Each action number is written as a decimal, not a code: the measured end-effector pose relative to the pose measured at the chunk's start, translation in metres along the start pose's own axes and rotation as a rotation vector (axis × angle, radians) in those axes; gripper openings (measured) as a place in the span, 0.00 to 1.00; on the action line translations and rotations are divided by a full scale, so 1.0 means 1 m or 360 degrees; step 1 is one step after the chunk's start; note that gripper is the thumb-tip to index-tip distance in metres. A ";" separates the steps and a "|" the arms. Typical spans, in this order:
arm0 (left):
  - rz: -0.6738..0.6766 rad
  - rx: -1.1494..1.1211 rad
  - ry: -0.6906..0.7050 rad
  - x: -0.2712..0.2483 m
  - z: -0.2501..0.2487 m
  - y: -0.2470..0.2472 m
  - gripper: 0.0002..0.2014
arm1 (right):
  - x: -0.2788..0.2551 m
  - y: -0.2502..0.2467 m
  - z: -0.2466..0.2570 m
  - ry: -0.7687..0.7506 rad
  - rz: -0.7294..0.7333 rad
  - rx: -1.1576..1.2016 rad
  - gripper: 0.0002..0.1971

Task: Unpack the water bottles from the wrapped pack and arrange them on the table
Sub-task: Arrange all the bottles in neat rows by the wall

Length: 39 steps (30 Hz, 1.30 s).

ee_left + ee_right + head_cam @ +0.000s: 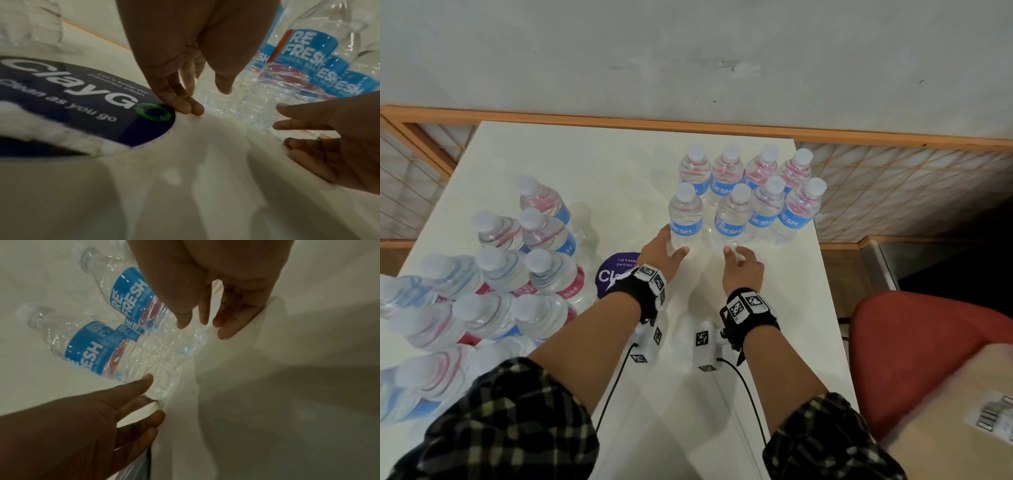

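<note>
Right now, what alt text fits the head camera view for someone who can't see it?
Two open hands, left hand and right hand, reach toward eight upright water bottles arranged in two rows on a white table. More bottles crowd the left.

eight arranged bottles [743,192], two hands, one round sticker [616,274]

Wrapped pack [431,342] blurred, cut off at left edge.

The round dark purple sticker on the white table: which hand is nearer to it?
Left. The left hand is just beside the sticker; the right hand is farther right.
</note>
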State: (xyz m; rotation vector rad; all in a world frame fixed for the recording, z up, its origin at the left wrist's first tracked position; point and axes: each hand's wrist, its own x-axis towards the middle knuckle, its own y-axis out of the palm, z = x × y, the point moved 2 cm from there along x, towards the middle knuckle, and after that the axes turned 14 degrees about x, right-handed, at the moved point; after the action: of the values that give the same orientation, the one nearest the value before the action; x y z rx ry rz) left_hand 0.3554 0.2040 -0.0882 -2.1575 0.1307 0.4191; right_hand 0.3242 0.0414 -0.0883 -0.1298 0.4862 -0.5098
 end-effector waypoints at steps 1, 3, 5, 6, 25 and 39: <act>-0.0015 0.0009 0.0008 0.000 -0.001 0.000 0.30 | -0.001 0.000 0.000 0.0007 0.0010 -0.0001 0.22; -0.0038 -0.0005 0.0048 0.000 -0.006 -0.002 0.28 | -0.002 0.002 0.000 0.0026 0.0015 -0.0009 0.22; -0.0035 0.0014 0.0087 0.003 -0.010 -0.004 0.27 | -0.002 0.003 0.002 0.0042 0.0006 -0.0017 0.23; -0.0027 0.0038 0.0098 0.006 -0.012 -0.004 0.27 | -0.002 0.004 0.003 0.0056 0.0004 -0.0019 0.23; -0.0033 0.0123 0.0085 0.022 -0.023 -0.003 0.28 | 0.009 0.010 0.016 0.0333 0.0048 -0.0202 0.28; -0.0106 0.0032 0.0061 0.023 -0.021 0.003 0.30 | 0.010 0.007 0.015 0.0354 0.0104 -0.0131 0.30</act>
State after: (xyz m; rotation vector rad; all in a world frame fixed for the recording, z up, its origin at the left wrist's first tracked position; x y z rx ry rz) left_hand 0.3815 0.1865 -0.0871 -2.1443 0.0835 0.3369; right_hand 0.3425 0.0422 -0.0809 -0.1360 0.7268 -0.4423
